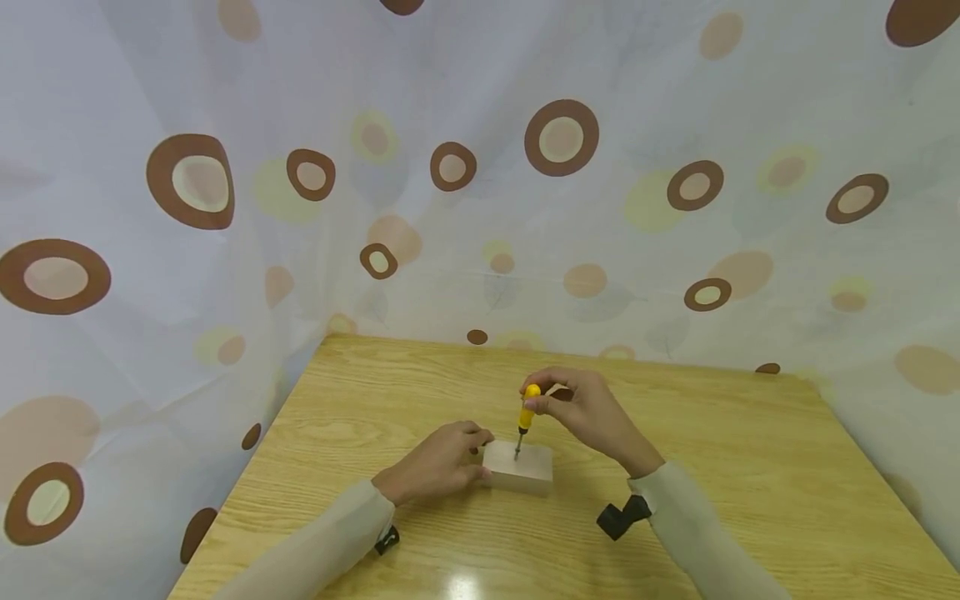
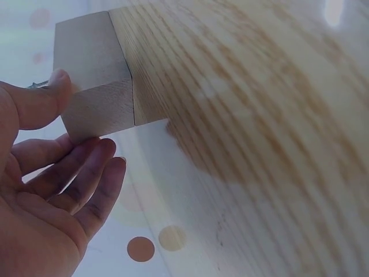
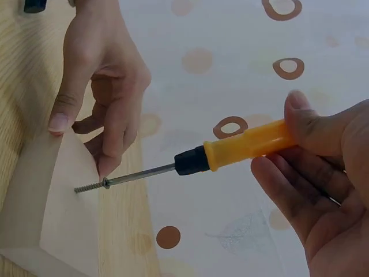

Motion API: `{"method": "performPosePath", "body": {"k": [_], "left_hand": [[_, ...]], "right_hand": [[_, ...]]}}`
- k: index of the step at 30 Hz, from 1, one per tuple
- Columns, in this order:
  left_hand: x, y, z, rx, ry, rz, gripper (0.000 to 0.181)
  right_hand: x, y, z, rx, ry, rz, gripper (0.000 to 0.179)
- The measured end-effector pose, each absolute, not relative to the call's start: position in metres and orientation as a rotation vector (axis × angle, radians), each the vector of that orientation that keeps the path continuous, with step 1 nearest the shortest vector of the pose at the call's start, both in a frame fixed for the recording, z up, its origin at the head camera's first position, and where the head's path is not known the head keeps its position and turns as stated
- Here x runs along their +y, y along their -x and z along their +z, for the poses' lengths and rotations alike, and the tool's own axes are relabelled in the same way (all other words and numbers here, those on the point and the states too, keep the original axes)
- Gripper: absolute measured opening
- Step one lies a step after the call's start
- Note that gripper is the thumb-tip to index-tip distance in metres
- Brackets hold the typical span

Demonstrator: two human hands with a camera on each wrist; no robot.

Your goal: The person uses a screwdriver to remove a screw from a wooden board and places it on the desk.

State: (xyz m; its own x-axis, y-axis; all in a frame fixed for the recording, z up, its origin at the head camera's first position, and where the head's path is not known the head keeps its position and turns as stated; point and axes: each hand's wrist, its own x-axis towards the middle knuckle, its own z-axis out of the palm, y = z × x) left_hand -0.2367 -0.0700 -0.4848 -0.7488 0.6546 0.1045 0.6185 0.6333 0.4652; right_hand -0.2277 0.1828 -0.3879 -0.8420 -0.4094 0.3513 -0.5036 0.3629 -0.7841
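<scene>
A pale wooden block (image 1: 519,481) lies on the table, its left end pinched between thumb and fingers of my left hand (image 1: 442,462). In the left wrist view the thumb rests along one edge of the block (image 2: 95,57). My right hand (image 1: 588,417) grips the yellow handle of a screwdriver (image 3: 248,147) with a black collar and thin metal shaft. The screwdriver's tip meets the head of a screw (image 3: 89,187), which stands partly sunk in the block's top face with much of its thread showing. In the head view the screwdriver leans slightly right.
The wood-grained table (image 1: 375,383) spreads out around the block. A whitish curtain (image 1: 480,217) with brown and beige circles hangs behind and along both sides. Black wrist mounts (image 1: 618,518) are strapped at both sleeves.
</scene>
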Motion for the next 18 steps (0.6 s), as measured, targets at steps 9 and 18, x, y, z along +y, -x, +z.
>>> {"method": "performPosePath", "body": {"k": [9, 18], "left_hand": [[-0.0698, 0.2371, -0.4839, 2.782, -1.092, 0.744, 0.052], [-0.0706, 0.2373, -0.4857, 2.775, -1.1, 0.731, 0.052]], "right_hand": [[0.1748, 0.2261, -0.3951, -2.44, -0.616, 1.444, 0.027], [0.1791, 0.227, -0.3939, -2.409, -0.762, 1.498, 0.015]]}}
